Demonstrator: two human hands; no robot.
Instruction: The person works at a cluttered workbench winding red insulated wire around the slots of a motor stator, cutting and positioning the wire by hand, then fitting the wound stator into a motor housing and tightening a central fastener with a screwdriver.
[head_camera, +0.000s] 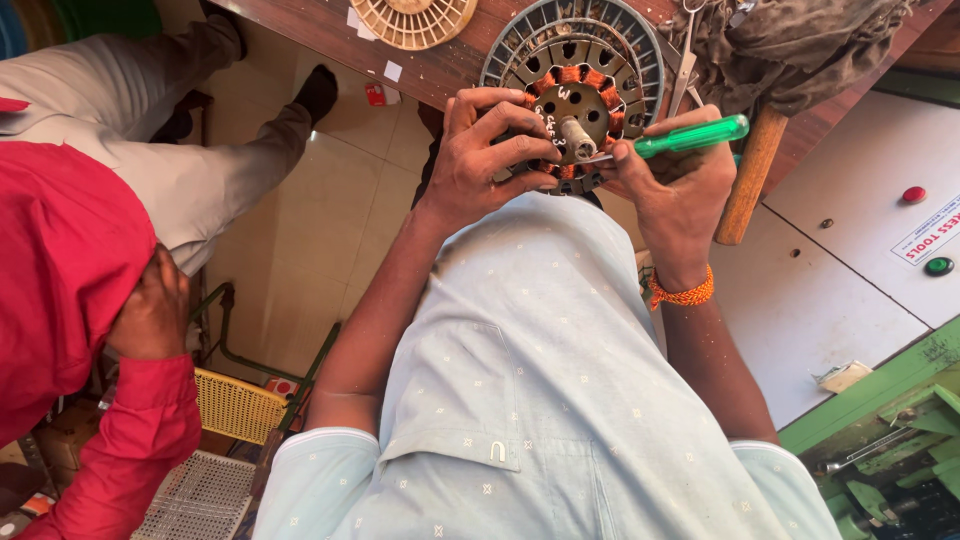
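Shirt: your pale blue dotted shirt (530, 400) fills the bottom of the view, nearest the camera.
Wristband: an orange braided band (682, 294) circles your right wrist.
Left hand: your left hand (490, 150) is closed on the near left side of the motor stator (580, 85), fingers curled over its rim and copper windings.
Right hand: your right hand (675, 175) grips a green-handled screwdriver (690, 137), its metal tip lying against the stator near the central shaft (577, 137).
Stator: it sits at the near edge of the wooden bench (330, 28), propped between both hands, grey slotted ring around orange coils.
Hammer handle: a wooden handle (748, 180) slants just right of your right hand.
Cloth: a dark rag (790, 45) lies heaped on the bench beyond the handle.
Fan grille: a cream round grille (415, 20) rests further left on the bench.
Other person: someone in a red top (70, 270) sits well off to your left, hand (152, 315) raised to it.
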